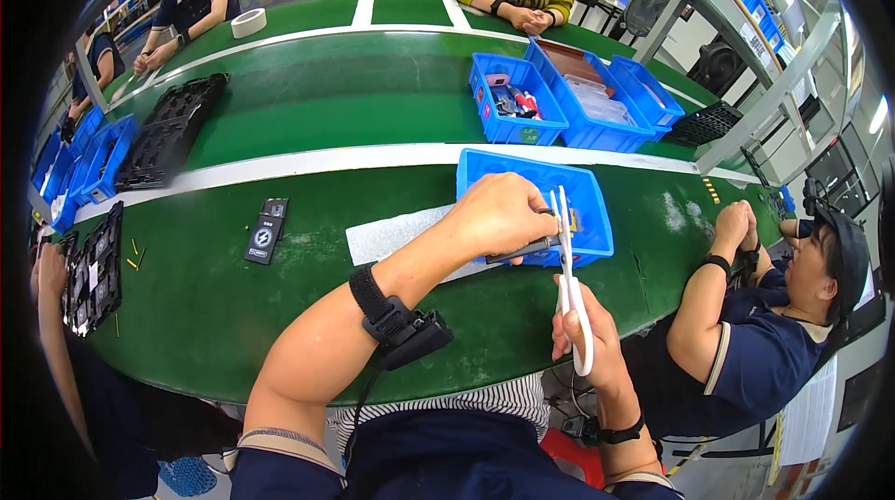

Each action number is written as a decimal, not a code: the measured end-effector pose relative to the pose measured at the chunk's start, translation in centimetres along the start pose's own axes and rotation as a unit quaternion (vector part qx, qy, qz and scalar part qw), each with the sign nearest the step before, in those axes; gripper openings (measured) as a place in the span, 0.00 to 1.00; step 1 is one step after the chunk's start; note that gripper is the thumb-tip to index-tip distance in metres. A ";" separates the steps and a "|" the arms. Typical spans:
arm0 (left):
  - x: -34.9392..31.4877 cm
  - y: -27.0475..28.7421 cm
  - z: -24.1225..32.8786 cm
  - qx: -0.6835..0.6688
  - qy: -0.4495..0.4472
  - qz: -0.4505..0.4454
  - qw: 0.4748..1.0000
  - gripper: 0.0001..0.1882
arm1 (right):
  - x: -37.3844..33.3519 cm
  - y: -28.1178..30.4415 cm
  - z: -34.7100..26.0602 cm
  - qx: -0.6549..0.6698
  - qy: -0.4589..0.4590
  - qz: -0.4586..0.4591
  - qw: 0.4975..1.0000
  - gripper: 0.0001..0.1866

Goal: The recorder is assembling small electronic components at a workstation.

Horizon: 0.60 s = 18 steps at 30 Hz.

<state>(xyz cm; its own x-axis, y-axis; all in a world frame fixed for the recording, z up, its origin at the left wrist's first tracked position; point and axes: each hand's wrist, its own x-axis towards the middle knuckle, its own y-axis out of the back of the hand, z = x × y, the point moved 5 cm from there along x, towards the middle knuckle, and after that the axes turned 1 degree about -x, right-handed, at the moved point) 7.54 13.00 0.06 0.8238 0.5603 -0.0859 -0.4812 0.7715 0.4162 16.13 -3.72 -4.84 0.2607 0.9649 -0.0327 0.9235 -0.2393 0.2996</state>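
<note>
My right hand (595, 332) is closed round the white handles of a pair of scissors (571, 286). Their blades point away from me, slightly apart, beside the fingers of my left hand (503, 211). That hand is closed on a thin dark piece (530, 249), whose end meets the blades; its kind I cannot make out. Both hands are above the near edge of a blue bin (597, 211) that has small yellowish items inside. Beneath my left wrist lies a pale sheet (382, 241). A black flat part with a round lightning mark (265, 237) rests on the green bench to the left.
Blue bins (522, 132) with tools and clear trays stand across the white strip. Black molded trays (172, 132) and small yellow sticks (136, 258) lie at left. A tape roll (248, 23) sits far back. A co-worker (746, 323) sits close on the right; others are across the bench.
</note>
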 end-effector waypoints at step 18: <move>0.2 -0.3 -0.3 0.009 -0.012 -0.011 1.000 0.16 | 0.1 -0.1 -0.1 0.072 -0.008 -0.018 0.997 0.34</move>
<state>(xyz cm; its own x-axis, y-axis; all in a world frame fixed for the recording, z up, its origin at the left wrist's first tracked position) 7.74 12.99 -0.35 0.8411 0.5358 -0.0743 -0.4573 0.7777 0.4312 16.07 -3.64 -4.80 0.2306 0.9714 -0.0565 0.9627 -0.2194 0.1584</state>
